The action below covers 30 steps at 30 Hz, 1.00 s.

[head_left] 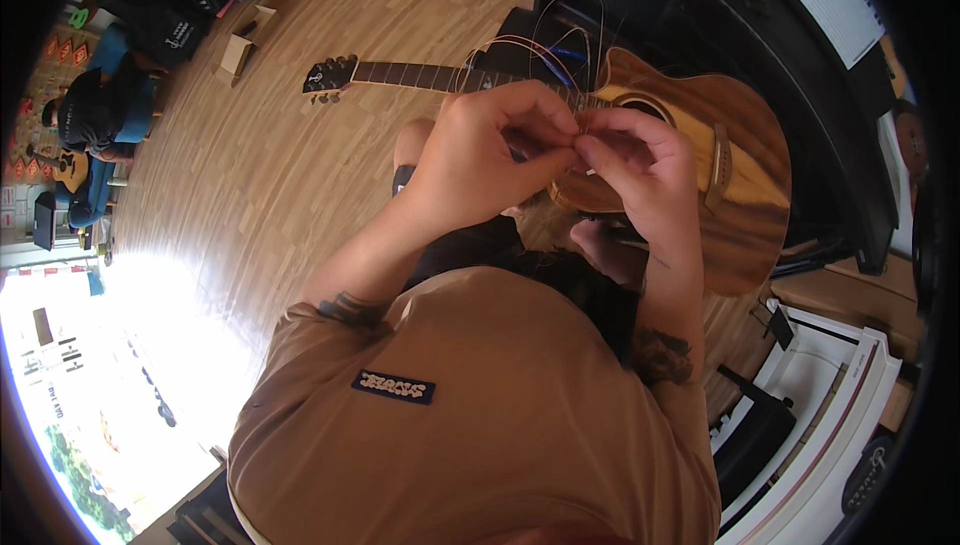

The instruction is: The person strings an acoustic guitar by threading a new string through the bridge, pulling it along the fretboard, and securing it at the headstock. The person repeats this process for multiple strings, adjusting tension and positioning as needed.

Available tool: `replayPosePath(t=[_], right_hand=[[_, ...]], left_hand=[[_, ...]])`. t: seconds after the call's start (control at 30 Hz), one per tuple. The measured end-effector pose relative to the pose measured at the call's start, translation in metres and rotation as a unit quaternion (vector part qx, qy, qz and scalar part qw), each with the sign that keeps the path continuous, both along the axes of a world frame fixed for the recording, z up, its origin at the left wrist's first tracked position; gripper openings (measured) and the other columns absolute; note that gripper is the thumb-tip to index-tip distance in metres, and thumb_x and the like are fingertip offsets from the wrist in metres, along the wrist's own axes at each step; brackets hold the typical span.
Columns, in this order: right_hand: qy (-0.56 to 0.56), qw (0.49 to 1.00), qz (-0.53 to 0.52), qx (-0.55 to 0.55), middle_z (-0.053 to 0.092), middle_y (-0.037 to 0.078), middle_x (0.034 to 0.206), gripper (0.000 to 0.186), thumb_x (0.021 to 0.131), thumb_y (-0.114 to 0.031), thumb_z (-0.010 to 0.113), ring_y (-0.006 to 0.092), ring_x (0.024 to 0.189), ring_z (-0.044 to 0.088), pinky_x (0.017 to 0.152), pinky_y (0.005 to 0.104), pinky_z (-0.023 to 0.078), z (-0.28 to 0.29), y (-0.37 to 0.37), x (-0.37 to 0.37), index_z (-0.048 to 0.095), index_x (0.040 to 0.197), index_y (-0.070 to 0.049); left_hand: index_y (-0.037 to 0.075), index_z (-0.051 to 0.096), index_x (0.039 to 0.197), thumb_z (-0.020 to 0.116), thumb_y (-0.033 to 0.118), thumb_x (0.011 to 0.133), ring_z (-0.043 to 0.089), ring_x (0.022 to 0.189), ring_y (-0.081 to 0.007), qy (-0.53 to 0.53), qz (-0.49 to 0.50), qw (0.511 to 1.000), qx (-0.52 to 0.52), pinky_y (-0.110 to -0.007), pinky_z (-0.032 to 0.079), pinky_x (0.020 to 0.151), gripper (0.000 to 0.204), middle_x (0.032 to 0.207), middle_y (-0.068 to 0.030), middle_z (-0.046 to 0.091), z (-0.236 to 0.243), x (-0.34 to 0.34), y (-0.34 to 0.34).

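My left hand point(478, 157) and my right hand point(648, 167) meet in front of my chest, thumbs and forefingers pinched together. Between the fingertips is the end of a thin copper-coloured guitar string point(520, 38), whose loose loops arc up beyond my hands. The pinched end itself is too small to make out clearly. Under and beyond the hands lies an acoustic guitar point(755, 135), its brown wooden body to the right. Its dark neck reaches left to the black headstock point(328, 77). My hands cover part of the neck and body.
Blue-handled items point(562, 67), unclear in kind, lie on a dark surface behind the strings. A black piano-like cabinet point(690, 25) stands beyond the guitar, with a spiral notepad point(835, 0) on it. A white keyboard-like instrument point(840, 425) is lower right. Another person point(95, 115) sits far left.
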State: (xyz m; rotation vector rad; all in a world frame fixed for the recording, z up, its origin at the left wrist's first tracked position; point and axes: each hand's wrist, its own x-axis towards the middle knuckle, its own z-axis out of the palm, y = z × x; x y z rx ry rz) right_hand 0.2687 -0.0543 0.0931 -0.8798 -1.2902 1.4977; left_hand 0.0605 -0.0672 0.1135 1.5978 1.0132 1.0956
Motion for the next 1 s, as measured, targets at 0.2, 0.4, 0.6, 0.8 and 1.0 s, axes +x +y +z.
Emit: replayPosePath(t=[0.2, 0.4, 0.6, 0.8, 1.0], right_hand=[[0.021, 0.999, -0.027, -0.015, 0.072, 0.011, 0.102, 0.028, 0.089, 0.006, 0.075, 0.0182, 0.095, 0.073, 0.086, 0.0296, 0.061, 0.000, 0.000, -0.003, 0.066, 0.116, 0.007], [0.016, 0.999, -0.038, 0.014, 0.071, 0.012, 0.103, 0.043, 0.090, 0.007, 0.074, 0.0184, 0.096, 0.073, 0.087, 0.0300, 0.060, 0.010, 0.003, -0.007, 0.056, 0.129, 0.006], [0.046, 0.997, -0.042, 0.033, 0.070, 0.010, 0.104, 0.040, 0.090, 0.008, 0.071, 0.0154, 0.096, 0.070, 0.088, 0.0279, 0.057, -0.001, 0.005, -0.016, 0.058, 0.128, 0.005], [0.026, 0.997, -0.048, 0.050, 0.070, 0.008, 0.102, 0.038, 0.091, 0.007, 0.073, 0.0128, 0.095, 0.069, 0.087, 0.0271, 0.057, 0.001, 0.007, -0.017, 0.059, 0.127, 0.004], [0.009, 0.995, -0.063, 0.074, 0.072, 0.009, 0.100, 0.039, 0.091, 0.005, 0.075, 0.0121, 0.096, 0.069, 0.088, 0.0270, 0.057, 0.000, 0.014, -0.022, 0.060, 0.126, 0.003]], left_hand=[[0.001, 0.066, 0.104, 0.078, -0.005, 0.086, 0.073, 0.087, -0.0129, -0.055, -0.050, 0.994, -0.077, -0.025, 0.059, 0.076, 0.023, 0.093, -0.0083, 0.075, 0.000, -0.009, 0.010], [0.001, 0.066, 0.100, 0.077, -0.004, 0.086, 0.073, 0.084, -0.0120, -0.033, -0.025, 0.999, -0.004, -0.024, 0.059, 0.075, 0.020, 0.091, -0.0063, 0.073, -0.006, -0.005, 0.013], [0.000, 0.067, 0.098, 0.076, -0.001, 0.083, 0.073, 0.080, -0.0108, -0.007, 0.018, 1.000, 0.012, -0.024, 0.059, 0.073, 0.018, 0.088, -0.0058, 0.074, -0.002, -0.003, 0.011], [-0.001, 0.069, 0.101, 0.076, -0.001, 0.086, 0.073, 0.087, -0.0106, -0.113, -0.004, 0.993, -0.043, -0.024, 0.060, 0.075, 0.017, 0.092, -0.0065, 0.075, -0.005, -0.010, 0.013], [-0.003, 0.074, 0.106, 0.077, 0.000, 0.087, 0.074, 0.087, -0.0109, -0.162, -0.010, 0.985, -0.060, -0.023, 0.060, 0.077, 0.019, 0.095, -0.0084, 0.076, -0.013, -0.015, 0.012]])
